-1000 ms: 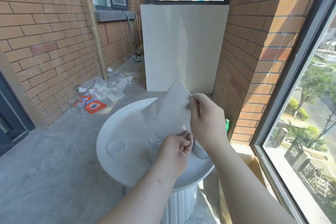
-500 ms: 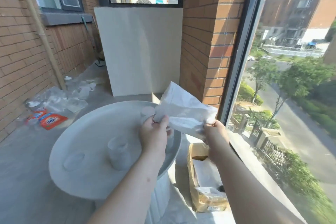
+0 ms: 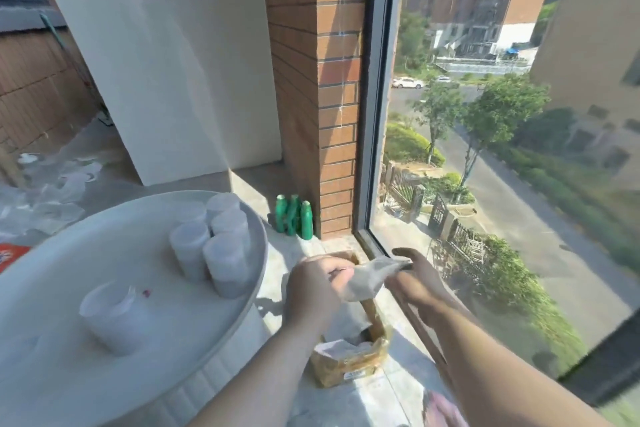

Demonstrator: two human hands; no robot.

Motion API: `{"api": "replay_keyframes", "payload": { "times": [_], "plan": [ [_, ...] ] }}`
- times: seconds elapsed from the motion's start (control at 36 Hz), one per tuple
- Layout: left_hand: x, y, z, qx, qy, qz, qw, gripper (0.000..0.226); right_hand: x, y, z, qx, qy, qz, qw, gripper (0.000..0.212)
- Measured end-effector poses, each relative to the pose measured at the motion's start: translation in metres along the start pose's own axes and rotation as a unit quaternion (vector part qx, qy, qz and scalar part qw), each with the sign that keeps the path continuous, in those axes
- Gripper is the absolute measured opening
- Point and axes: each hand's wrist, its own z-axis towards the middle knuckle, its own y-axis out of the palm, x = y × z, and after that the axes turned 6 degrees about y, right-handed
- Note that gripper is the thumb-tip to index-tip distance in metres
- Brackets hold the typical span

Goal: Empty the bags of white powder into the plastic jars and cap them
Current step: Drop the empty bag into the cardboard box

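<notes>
Bag is hanging crumpled between both hands, off the right edge of the table and right above the box that's sitting on the floor by the window. It's looking pretty flat and squashed, and I can't tell if any powder is left in it.

Left hand is gripping the bag's left end, fingers curled tight round it. Right hand is sitting in shadow and coming out a bit blurry, but its thumb and fingers are looking like they're pinching the bag's pointy right end.

Over on the table, five jars are standing bunched together, touching, near the right rim. Too soft to say whether they're wearing caps. A lone jar is standing well apart from them, closer to the person, with whitish stuff showing through its wall.

The box is showing some pale crumpled stuff inside. Three green bottles are standing on the floor against the brick pillar, and a white board is leaning against the wall behind the table.
</notes>
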Motion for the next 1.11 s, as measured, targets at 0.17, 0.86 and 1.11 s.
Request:
{"api": "replay_keyframes", "payload": {
  "times": [0.17, 0.86, 1.11],
  "plan": [
    [-0.038, 0.034, -0.004, 0.004, 0.007, 0.015, 1.000, 0.014, 0.019, -0.004, 0.033, -0.045, 0.147, 0.163, 0.975, 0.025],
    [-0.080, 0.063, -0.002, -0.177, -0.097, 0.125, 0.971, 0.043, 0.044, 0.036, 0.052, -0.110, 0.055, -0.346, 0.930, 0.044],
    [-0.018, 0.007, 0.018, -0.039, -0.065, -0.056, 0.996, 0.034, -0.032, 0.047, 0.019, -0.017, -0.068, -0.205, 0.976, 0.028]
  ]
}}
